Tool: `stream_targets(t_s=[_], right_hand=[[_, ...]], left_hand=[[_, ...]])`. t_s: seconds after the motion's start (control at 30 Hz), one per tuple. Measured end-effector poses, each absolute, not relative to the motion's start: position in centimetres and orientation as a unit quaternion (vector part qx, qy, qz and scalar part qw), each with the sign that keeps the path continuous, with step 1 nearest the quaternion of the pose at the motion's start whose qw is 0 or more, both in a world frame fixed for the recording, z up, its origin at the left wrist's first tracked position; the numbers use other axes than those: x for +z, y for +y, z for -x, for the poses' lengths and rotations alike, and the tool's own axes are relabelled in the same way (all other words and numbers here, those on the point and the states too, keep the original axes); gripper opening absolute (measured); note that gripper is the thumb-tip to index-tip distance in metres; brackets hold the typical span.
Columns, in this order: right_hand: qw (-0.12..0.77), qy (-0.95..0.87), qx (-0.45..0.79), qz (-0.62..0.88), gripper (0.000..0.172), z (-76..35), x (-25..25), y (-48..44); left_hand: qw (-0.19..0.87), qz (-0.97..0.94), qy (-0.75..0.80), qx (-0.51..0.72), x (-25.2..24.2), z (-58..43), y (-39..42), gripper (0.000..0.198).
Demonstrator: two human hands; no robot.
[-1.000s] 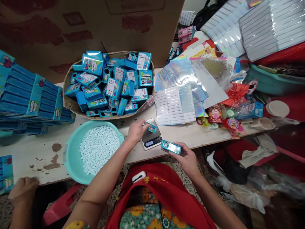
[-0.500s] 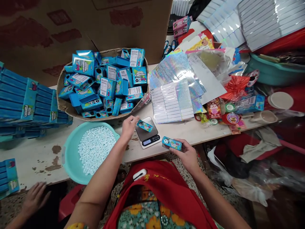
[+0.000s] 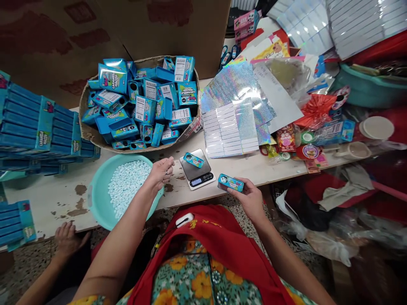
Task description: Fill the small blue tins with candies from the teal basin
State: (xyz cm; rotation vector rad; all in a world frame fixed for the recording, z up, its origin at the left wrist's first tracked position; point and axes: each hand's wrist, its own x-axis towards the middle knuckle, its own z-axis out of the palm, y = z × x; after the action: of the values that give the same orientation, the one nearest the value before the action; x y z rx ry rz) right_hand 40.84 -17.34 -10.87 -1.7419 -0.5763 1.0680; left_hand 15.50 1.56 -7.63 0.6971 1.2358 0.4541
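My right hand point(image 3: 252, 200) grips a small blue candy box point(image 3: 230, 183) with a round window, just right of the digital scale point(image 3: 197, 176). A second blue box point(image 3: 193, 160) lies on the scale's dark plate, touched by neither hand. My left hand point(image 3: 161, 172) hovers between the scale and a turquoise basin point(image 3: 98, 186) of pale candies point(image 3: 129, 182). Its fingers are bent together, and whatever they may hold is too small to make out.
A cardboard tray point(image 3: 87, 134) heaped with blue boxes stands behind the basin. Stacked blue boxes point(image 3: 23, 120) rise at the left. Holographic sheets point(image 3: 230, 127) lie right of the tray. Another person's hand point(image 3: 68, 239) rests at the table's front edge, lower left.
My left hand has drawn back leftward from the box on the scale toward the basin. My right hand still holds its box. The other person's hand has shifted right and up.
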Motion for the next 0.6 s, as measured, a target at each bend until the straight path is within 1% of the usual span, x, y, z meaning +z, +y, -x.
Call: stream_targets(t_s=[0.13,0.2,0.27,0.33,0.4,0.47,0.53,0.6], right_hand=[[0.494,-0.238,0.433,0.716,0.044,-40.8,-11.2,-17.8],[0.497,-0.234,0.432,0.715,0.044,-40.7,-11.5,-18.1],[0.499,-0.227,0.432,0.716,0.045,-40.6,-11.8,-18.3],[0.500,-0.221,0.430,0.719,0.047,-40.6,-12.0,-18.4],[0.502,-0.222,0.429,0.718,0.047,-40.5,-12.1,-18.2],[0.504,-0.226,0.432,0.713,0.047,-40.5,-11.9,-17.9],[0.511,-0.234,0.437,0.702,0.046,-40.4,-11.4,-17.3],[0.525,-0.249,0.438,0.686,0.044,-40.2,-10.9,-16.5]], left_hand=[[0.762,-0.296,0.539,0.203,-7.6,-15.9,2.2,0.038],[0.751,-0.323,0.542,0.195,-7.6,-16.2,2.3,0.036],[0.715,-0.385,0.556,0.177,-7.6,-16.6,2.3,0.033],[0.637,-0.504,0.562,0.155,-7.9,-17.0,2.2,0.032],[0.516,-0.655,0.541,0.111,-8.3,-17.5,2.2,0.025],[0.393,-0.767,0.506,0.036,-9.0,-18.1,2.3,0.020],[0.309,-0.816,0.488,-0.032,-9.6,-18.8,2.4,0.019],[0.273,-0.831,0.480,-0.060,-9.9,-19.2,2.3,0.019]])
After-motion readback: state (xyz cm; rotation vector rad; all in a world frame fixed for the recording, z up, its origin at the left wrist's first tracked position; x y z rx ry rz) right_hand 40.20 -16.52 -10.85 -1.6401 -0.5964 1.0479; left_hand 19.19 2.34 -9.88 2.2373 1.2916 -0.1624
